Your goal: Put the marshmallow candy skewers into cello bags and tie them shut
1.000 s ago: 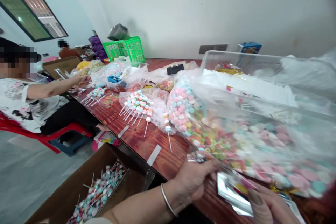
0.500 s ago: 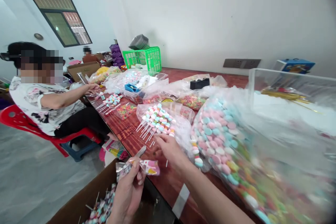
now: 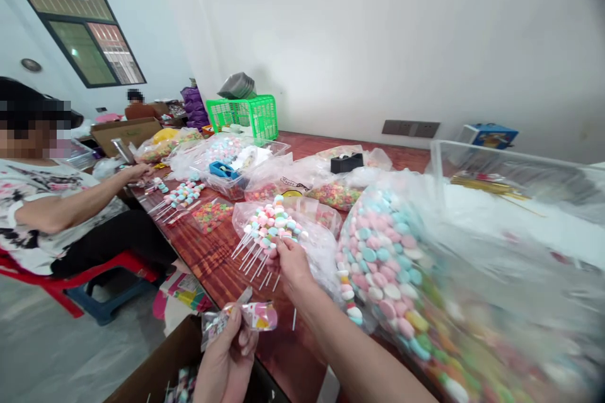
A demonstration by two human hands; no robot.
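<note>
Pinched in my left hand point(image 3: 230, 346) is a small clear plastic bag point(image 3: 263, 315) with a pink and yellow print, held over the table's front edge. My right hand point(image 3: 293, 267) reaches to a pile of marshmallow skewers point(image 3: 269, 219) on white sticks. Its thumb and fingers close on a skewer at the near side of the pile; the fingertips partly hide it. The pile lies on a clear plastic sheet. A single marshmallow skewer point(image 3: 348, 297) rests right of my right forearm, beside a large bag of pastel marshmallows point(image 3: 378, 252).
Below the table edge stands a cardboard box point(image 3: 155, 352) with wrapped skewers inside. A co-worker point(image 3: 61, 201) sits at the left, hands near more skewers point(image 3: 182, 194). Behind are a green basket point(image 3: 265, 116), a black tape dispenser point(image 3: 346, 163) and a clear bin point(image 3: 437, 157) at right.
My right hand has moved forward from the stick ends onto the skewer pile. The left hand keeps hold of the bag. The view has swung slightly right.
</note>
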